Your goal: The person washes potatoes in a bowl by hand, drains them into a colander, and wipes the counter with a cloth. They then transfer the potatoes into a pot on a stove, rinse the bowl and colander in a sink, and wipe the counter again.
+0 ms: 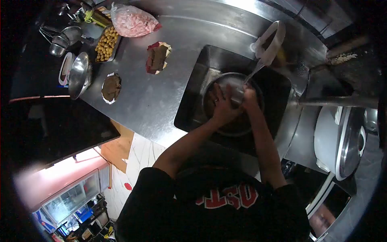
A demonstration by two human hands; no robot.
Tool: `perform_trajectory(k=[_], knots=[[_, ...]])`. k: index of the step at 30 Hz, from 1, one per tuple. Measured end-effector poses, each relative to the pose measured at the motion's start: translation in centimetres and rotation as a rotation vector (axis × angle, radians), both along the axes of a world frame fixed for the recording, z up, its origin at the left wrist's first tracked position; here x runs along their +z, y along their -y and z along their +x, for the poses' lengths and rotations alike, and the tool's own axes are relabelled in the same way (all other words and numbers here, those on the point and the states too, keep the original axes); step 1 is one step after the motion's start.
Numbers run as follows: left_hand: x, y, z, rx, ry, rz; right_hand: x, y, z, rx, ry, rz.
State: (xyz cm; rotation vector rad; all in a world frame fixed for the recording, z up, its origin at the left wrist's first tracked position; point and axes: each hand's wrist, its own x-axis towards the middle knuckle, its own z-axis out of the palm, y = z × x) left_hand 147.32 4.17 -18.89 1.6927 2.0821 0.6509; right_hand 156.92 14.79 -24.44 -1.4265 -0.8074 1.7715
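Left hand spread, right hand curled, over round basin, hold unclear

This place is a kitchen. It is shown by the metal counter around the sink, the round pan inside the sink, the tray of yellow food to its left, and the large lidded pot to its right.

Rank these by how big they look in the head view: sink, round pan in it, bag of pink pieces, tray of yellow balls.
1. Sink
2. Round pan, partly covered by the hands
3. Bag of pink pieces
4. Tray of yellow balls

Apparent size only; camera distances differ.
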Motion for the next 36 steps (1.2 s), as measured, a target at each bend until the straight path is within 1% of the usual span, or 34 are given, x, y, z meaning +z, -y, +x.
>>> perform_trajectory(k=[1,2,3,4,5,6,7,8,9,10,11,12,13,14,15,16,18,19,21,23,24,25,26,27,28,29,30,31,32,33,35,36], knots=[[0.2,-0.1,-0.1,0.046,-0.005,0.048,-1.1,-0.3,0.0,0.042,-0.117,-0.034],[0.2,-0.1,-0.2,0.090,-0.010,0.094,0.3,0.0,-0.6,0.042,-0.120,-0.033],[-0.1,-0.5,-0.7,0.087,-0.011,0.092,3.4,0.8,-1.9,0.125,-0.159,-0.017],[-0.7,-1.4,-1.7,0.158,0.173,0.085,5.5,1.5,-2.7,0.206,-0.198,-0.001],[-1.2,-2.3,-2.5,0.229,0.360,0.077,6.1,2.0,-2.6,0.201,-0.196,-0.001],[-1.4,-2.5,-3.2,0.221,0.363,0.074,6.3,2.5,-2.3,0.310,-0.314,0.003],[-1.7,-2.6,-4.2,0.160,0.423,0.027,6.5,2.8,-2.0,0.416,-0.431,0.011],[-2.0,-3.0,-4.8,0.096,0.485,-0.022,4.0,2.0,-2.4,0.614,-0.068,0.289],[-4.7,-3.5,-5.4,0.083,0.492,-0.032,4.8,1.1,-2.7,0.600,-0.060,0.281],[-9.0,-4.2,-6.3,-0.123,0.432,-0.050,6.7,-0.1,-3.1,0.972,0.514,0.543],[-8.8,-4.3,-6.7,-0.231,0.399,-0.059,7.6,-2.0,-3.6,1.311,1.123,0.786],[-8.4,-4.4,-7.1,-0.339,0.371,-0.063,8.7,-2.5,-2.9,1.181,1.130,0.844],[-2.9,-4.3,-7.3,-0.143,0.886,-0.168,9.7,-1.7,-1.8,0.895,0.822,0.795],[0.4,-4.1,-7.5,0.081,1.389,-0.273,10.6,-0.3,-1.4,0.709,0.563,0.774],[0.4,-4.1,-7.7,0.070,1.383,-0.272,9.8,0.9,-1.4,0.628,0.381,0.728],[0.0,-4.2,-7.6,0.010,1.260,-0.213,8.1,2.1,-1.6,0.625,0.298,0.687],[0.4,-4.2,-6.6,-0.047,1.145,-0.164,7.2,3.1,-2.3,0.669,0.279,0.646],[0.5,-3.9,-5.8,0.032,1.083,-0.322,6.9,2.0,-2.3,0.701,0.378,0.697],[1.8,-4.0,-5.9,0.104,1.009,-0.472,9.9,-0.1,-2.0,0.681,0.637,0.849],[3.3,-4.1,-7.4,0.110,1.322,-0.294,12.3,1.5,-1.8,0.476,0.503,0.918],[4.1,-4.4,-7.5,0.125,1.119,-0.395,10.8,1.9,-1.8,0.487,0.415,0.864],[4.2,-4.6,-7.2,0.121,1.118,-0.393,9.2,2.2,-1.7,0.540,0.345,0.793],[3.6,-4.5,-6.4,0.085,1.007,-0.368,7.3,2.6,-2.2,0.612,0.336,0.736],[2.1,-4.1,-5.7,0.055,0.896,-0.351,7.5,1.9,-2.4,0.677,0.387,0.729],[0.7,-4.2,-5.3,0.002,0.773,-0.350,7.9,0.1,-2.4,0.780,0.597,0.786],[-1.2,-4.3,-4.9,-0.046,0.650,-0.346,9.1,-1.0,-2.0,0.800,0.794,0.851],[0.3,-4.1,-4.5,-0.108,0.391,-0.088,10.2,-1.4,-1.5,0.751,0.853,0.896],[1.8,-4.0,-3.6,-0.019,0.395,-0.081,10.9,-0.6,-1.1,0.659,0.730,0.909],[5.2,-3.9,-2.5,0.070,0.403,-0.071,10.5,0.7,-1.1,0.606,0.576,0.899],[4.7,-4.2,-1.6,0.066,0.402,-0.069,9.3,2.1,-1.5,0.589,0.460,0.880],[0.7,-4.3,-0.3,0.065,0.408,0.119,6.8,3.9,-2.6,0.741,0.578,0.923],[-3.4,-5.1,-1.1,0.105,0.265,0.096,5.9,4.6,-2.9,0.816,0.648,0.945]])
